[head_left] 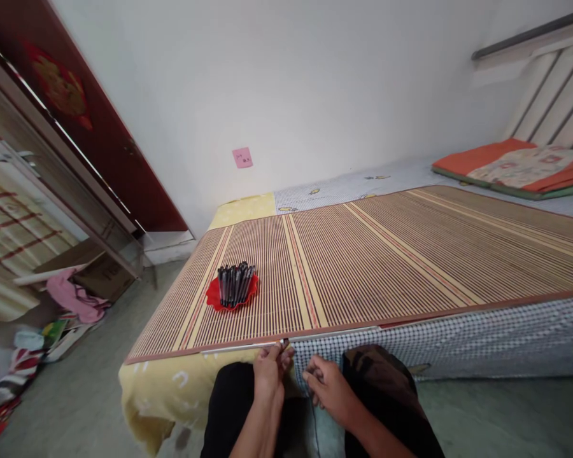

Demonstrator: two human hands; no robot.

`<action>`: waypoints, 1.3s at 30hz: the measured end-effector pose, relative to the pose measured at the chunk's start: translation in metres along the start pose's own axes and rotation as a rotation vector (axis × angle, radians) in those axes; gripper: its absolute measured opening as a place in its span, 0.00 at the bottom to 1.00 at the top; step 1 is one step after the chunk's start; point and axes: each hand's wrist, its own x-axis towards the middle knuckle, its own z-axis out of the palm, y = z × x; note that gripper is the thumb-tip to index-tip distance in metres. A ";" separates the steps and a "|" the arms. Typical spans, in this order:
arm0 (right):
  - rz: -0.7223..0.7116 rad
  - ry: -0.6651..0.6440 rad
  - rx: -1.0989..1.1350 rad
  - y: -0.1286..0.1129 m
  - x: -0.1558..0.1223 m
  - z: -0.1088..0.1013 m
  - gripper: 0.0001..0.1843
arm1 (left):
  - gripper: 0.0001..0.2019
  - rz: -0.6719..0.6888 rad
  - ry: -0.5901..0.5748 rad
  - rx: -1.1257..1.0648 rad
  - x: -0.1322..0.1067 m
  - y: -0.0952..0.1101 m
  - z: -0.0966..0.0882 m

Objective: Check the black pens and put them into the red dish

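Note:
My left hand is closed in a pinch at the near edge of the striped bamboo mat, holding something small and thin I cannot make out. My right hand is just beside it, fingers curled against the checked sheet below the mat's edge. A red flower-shaped dish with several dark pens in it sits on the mat, ahead and to the left of my hands. My knees in dark trousers are below the hands.
The bed fills the middle and right, with a folded orange quilt at its far end by the headboard. A pink note sticks on the white wall. A dark red cabinet, a cardboard box and scattered clothes lie on the left floor.

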 end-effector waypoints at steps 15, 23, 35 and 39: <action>-0.037 -0.049 -0.056 0.009 -0.001 0.002 0.07 | 0.11 0.073 -0.035 0.167 0.004 -0.007 -0.002; 0.112 -0.026 0.026 0.006 0.002 -0.003 0.12 | 0.16 0.141 0.006 0.191 0.004 -0.001 -0.016; 0.150 0.260 0.296 -0.001 0.016 -0.018 0.23 | 0.16 0.252 0.178 0.115 0.025 0.025 -0.035; 0.149 0.354 0.348 0.002 0.023 -0.025 0.27 | 0.14 0.226 0.176 0.133 0.024 0.028 -0.035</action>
